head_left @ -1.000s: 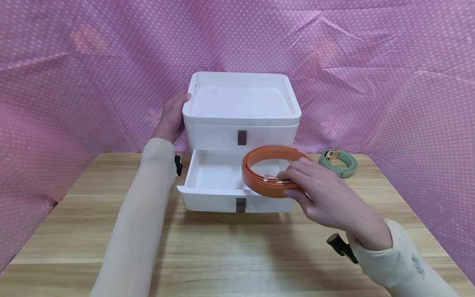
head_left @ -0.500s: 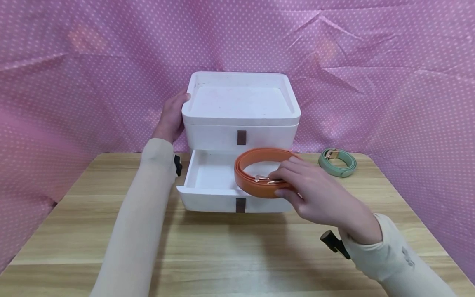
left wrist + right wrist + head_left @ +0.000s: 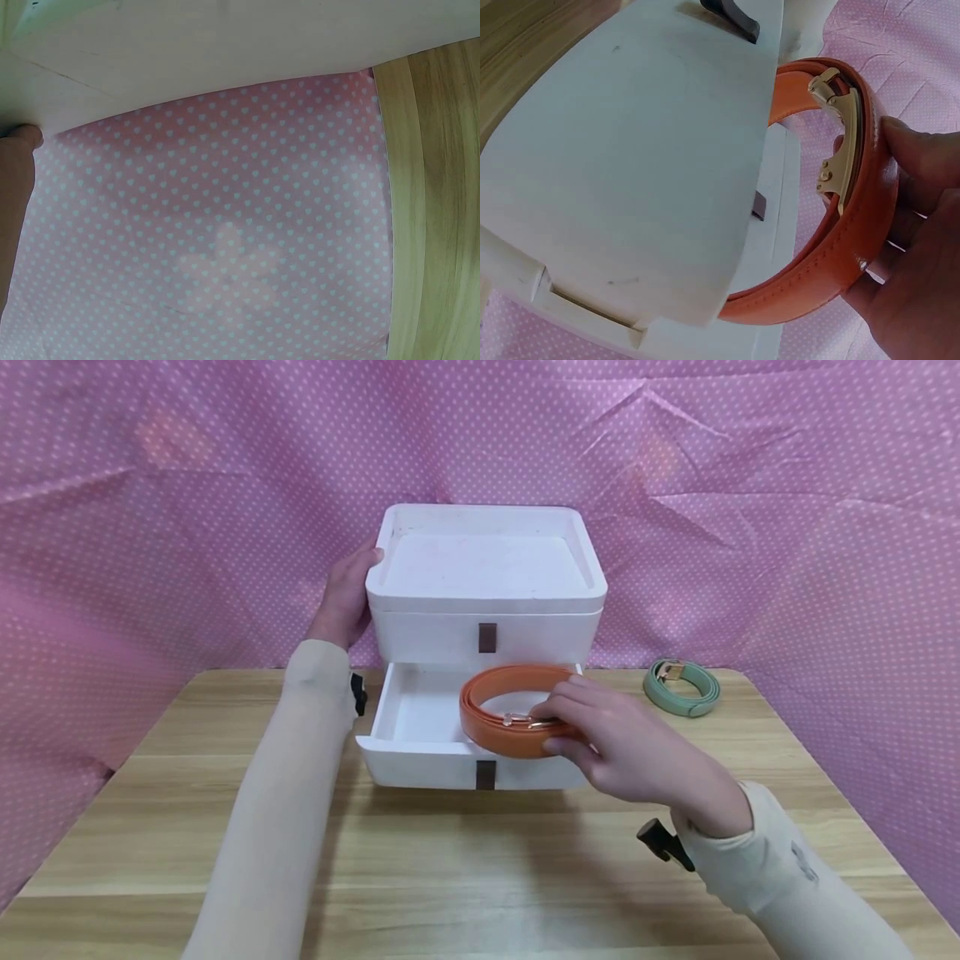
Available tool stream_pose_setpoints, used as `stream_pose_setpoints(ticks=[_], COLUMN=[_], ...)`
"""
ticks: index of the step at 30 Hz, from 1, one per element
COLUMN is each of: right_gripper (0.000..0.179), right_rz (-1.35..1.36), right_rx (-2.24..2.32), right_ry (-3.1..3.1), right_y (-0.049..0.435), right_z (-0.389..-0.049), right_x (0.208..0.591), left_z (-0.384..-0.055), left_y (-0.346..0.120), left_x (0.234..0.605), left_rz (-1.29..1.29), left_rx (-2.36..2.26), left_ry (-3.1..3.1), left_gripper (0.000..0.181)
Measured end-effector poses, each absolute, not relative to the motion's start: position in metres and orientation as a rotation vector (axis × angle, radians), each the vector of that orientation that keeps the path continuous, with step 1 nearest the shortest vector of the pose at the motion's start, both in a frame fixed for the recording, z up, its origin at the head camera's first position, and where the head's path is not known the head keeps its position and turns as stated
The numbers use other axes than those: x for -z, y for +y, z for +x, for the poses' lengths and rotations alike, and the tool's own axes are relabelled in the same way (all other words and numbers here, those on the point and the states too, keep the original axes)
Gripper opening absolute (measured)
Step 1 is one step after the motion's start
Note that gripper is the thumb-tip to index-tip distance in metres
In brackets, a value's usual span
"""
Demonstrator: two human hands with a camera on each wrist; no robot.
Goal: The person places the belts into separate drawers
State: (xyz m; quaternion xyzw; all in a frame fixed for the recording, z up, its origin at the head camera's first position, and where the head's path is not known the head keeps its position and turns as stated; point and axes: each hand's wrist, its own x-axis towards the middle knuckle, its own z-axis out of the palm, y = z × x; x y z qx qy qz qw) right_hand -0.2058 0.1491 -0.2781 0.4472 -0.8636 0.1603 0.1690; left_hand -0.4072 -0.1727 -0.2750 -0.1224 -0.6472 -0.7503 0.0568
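Right hand (image 3: 626, 747): one; grasps the orange belt (image 3: 497, 737) between thumb and fingers, beside the buckle (image 3: 846, 150).
Left hand (image 3: 347, 595): one; lies unclenched along the left wall of the box (image 3: 487, 606), thumb at the top rim.
Box: one, white, on the bench (image 3: 150, 827). Comprises one top tray (image 3: 487, 567), one upper drawer (image 3: 427, 637) and one lower drawer (image 3: 420, 770); brown tabs (image 3: 487, 637), two, one per drawer front.
Top tray: shallow; white floor shows a few specks.
Upper drawer: closed; contents hidden.
Lower drawer: stands out; white floor shows left of the orange belt.
Belts: two, each coiled into a ring, each with one gold-toned buckle.
Orange belt: held at the lower drawer's mouth, toward its right half; whether it touches the drawer floor cannot be told.
Green belt (image 3: 678, 704): lies on the bench, right of the box, apart from it.
Cloth (image 3: 750, 443): pink, white-patterned; hangs behind the bench.
Sleeves (image 3: 273, 802): two, cream.
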Motion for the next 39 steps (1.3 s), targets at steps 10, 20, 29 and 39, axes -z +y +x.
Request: stream_pose_setpoints(ticks=[10, 20, 29, 39], right_gripper=[0.020, 0.021, 0.021, 0.021], right_rz=[1.241, 1.144, 1.129, 1.079], right_rx=[-0.474, -0.490, -0.532, -0.544], right_ry=[-2.507, -2.591, -2.602, -2.611], right_y=[0.144, 0.141, 0.139, 0.137], right_z=[-0.214, -0.227, -0.238, -0.248], right_x=[0.282, 0.294, 0.302, 0.310], left_z=[-0.406, -0.410, -0.409, -0.407], left_y=[-0.171, -0.170, -0.171, -0.172], left_x=[0.273, 0.274, 0.275, 0.275], left_rz=[-0.342, -0.375, -0.356, -0.334], left_rx=[2.257, 2.277, 2.268, 2.252], left_ry=[-1.988, -1.949, -1.960, -1.986], left_gripper=[0.049, 0.049, 0.048, 0.048])
